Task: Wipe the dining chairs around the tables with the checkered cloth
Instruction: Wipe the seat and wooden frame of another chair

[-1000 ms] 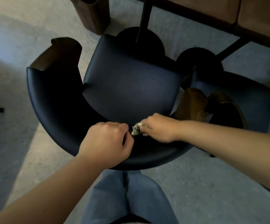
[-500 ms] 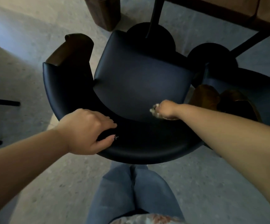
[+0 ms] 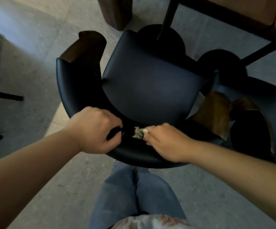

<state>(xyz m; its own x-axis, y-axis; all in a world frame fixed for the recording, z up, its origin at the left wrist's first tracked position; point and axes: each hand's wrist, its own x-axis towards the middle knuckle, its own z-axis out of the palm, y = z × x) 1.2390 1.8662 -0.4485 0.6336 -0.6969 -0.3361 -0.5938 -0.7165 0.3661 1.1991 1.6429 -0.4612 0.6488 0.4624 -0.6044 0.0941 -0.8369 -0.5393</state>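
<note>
Dining chair backrest wiped.
It was gripped by the curled left hand; at 3 o'clock, the cloth was pinched by the right hand.

Single head-worn view, looking steeply down, close above the chair, wide-angle

arms: bare, no sleeves showing
legs: blue jeans
top: pale patterned fabric hem
nails: dark polish, small, blurred
</note>
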